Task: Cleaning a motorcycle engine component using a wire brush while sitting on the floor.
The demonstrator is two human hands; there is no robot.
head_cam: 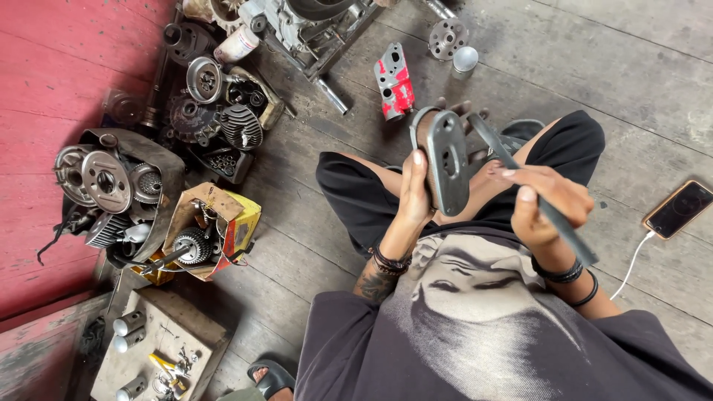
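I sit on a wooden floor with my knees apart. My left hand (414, 194) grips a grey oval metal cover plate (448, 160) with small holes, held upright in front of me. My right hand (546, 202) is closed around a long dark flat file (531, 189), whose far tip rests against the top edge of the plate. Both wrists wear dark bracelets.
Engine parts (212, 111) lie piled at the left by a red wall. A torn cardboard box (212, 234) holds a gear shaft. A red and white can (394, 82) lies ahead. A phone (679, 209) on a white cable rests at the right. A board (160, 349) holds small parts.
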